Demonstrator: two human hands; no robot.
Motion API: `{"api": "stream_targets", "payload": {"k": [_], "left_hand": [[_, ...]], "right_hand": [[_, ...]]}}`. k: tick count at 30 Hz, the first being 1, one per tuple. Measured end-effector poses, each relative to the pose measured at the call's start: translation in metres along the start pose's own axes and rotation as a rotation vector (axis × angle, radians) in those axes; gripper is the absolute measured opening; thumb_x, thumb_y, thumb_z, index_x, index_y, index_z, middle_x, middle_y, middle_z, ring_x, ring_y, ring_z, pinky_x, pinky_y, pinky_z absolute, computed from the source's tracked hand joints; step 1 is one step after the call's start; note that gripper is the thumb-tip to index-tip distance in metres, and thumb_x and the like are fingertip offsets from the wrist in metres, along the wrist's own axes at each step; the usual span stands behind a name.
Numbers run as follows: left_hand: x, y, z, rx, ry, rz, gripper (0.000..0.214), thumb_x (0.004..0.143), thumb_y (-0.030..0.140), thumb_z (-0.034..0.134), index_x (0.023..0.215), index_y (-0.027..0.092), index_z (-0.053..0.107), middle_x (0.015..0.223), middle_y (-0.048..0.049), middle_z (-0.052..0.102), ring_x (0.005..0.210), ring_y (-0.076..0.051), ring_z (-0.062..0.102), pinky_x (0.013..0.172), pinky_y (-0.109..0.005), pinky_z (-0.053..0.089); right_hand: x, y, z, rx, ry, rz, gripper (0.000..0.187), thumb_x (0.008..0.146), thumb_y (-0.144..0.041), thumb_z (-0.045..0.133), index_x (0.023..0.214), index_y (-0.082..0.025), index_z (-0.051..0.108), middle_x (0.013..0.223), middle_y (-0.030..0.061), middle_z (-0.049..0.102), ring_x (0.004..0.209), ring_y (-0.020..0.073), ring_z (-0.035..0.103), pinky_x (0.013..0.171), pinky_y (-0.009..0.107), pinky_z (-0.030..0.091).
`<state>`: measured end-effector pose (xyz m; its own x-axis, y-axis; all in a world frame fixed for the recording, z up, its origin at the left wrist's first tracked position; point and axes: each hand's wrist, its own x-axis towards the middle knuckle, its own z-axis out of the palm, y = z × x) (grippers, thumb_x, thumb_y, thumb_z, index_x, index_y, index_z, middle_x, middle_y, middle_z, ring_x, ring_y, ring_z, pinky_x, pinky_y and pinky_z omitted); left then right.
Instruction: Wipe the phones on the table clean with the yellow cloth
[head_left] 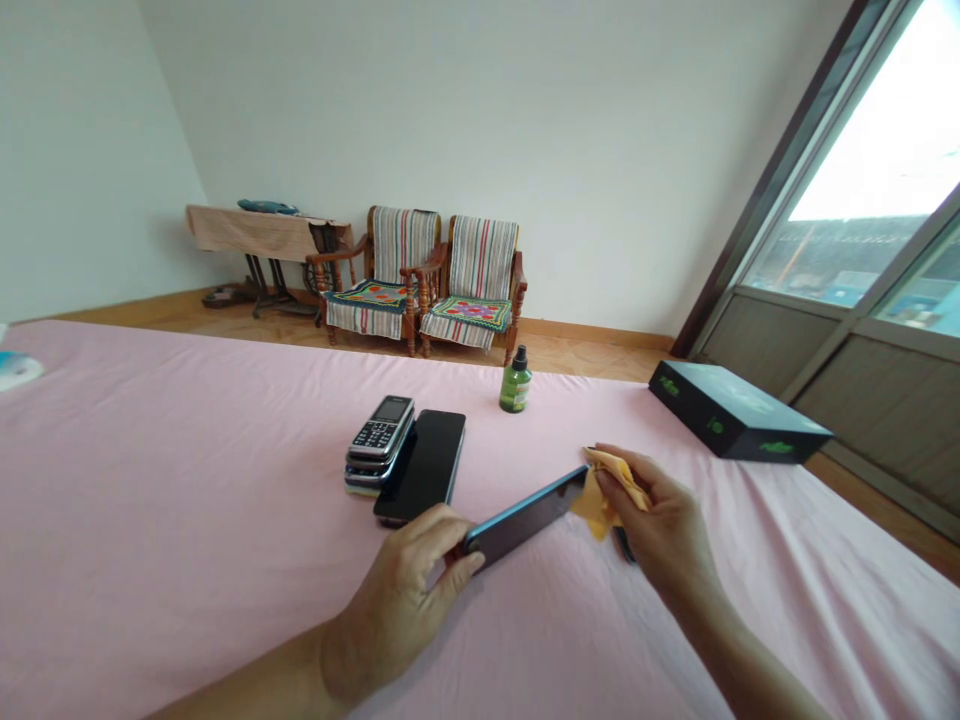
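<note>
My left hand (401, 600) is closed on the near end of a dark smartphone (525, 518), holding it tilted above the pink tablecloth (187, 480). My right hand (660, 520) pinches a folded yellow cloth (609, 490) against the phone's far end. A small dark object (622, 545) lies partly hidden under my right hand. Just beyond the hands sit a stack of keypad phones (381, 440) and a black smartphone (424, 465) lying flat beside it.
A green spray bottle (515, 382) stands behind the phones. A black box with green print (735, 410) lies at the table's right edge. Two striped wooden armchairs (424, 285), a covered side table (259, 235) and a large window (862, 220) are beyond.
</note>
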<state>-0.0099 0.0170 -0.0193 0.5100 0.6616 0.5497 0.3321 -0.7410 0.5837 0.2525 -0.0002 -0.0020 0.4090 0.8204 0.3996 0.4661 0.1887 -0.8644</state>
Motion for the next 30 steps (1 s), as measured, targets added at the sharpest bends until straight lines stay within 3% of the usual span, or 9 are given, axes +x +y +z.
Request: {"api": "stream_targets", "payload": {"k": [6, 14, 30], "left_hand": [[0.000, 0.002, 0.000, -0.003, -0.008, 0.037, 0.009, 0.092, 0.015, 0.053, 0.091, 0.017, 0.061, 0.080, -0.0029, 0.059, 0.072, -0.016, 0.060, 0.065, -0.023, 0.046], [-0.001, 0.000, 0.001, -0.002, -0.004, 0.055, 0.008, 0.093, 0.015, 0.053, 0.094, 0.017, 0.061, 0.082, -0.0031, 0.060, 0.075, -0.017, 0.060, 0.067, -0.023, 0.046], [-0.001, 0.001, -0.001, -0.033, -0.076, -0.023, 0.025, 0.098, 0.031, 0.049, 0.083, 0.015, 0.061, 0.075, -0.0027, 0.055, 0.069, -0.017, 0.054, 0.062, -0.024, 0.040]], "right_hand": [[0.002, 0.018, 0.004, -0.152, -0.029, -0.180, 0.025, 0.086, -0.034, 0.058, 0.097, -0.020, 0.075, 0.096, 0.0089, 0.066, 0.088, 0.0227, 0.064, 0.072, 0.034, 0.050], [-0.007, 0.007, 0.005, -0.347, -0.061, -0.494, 0.031, 0.086, -0.011, 0.049, 0.108, -0.013, 0.070, 0.097, 0.0102, 0.060, 0.086, 0.0204, 0.060, 0.071, 0.031, 0.051], [-0.058, -0.030, 0.044, -0.132, -0.213, -0.629, 0.055, 0.075, 0.009, 0.041, 0.119, -0.017, 0.062, 0.100, 0.0089, 0.059, 0.091, 0.0173, 0.059, 0.078, 0.024, 0.053]]}}
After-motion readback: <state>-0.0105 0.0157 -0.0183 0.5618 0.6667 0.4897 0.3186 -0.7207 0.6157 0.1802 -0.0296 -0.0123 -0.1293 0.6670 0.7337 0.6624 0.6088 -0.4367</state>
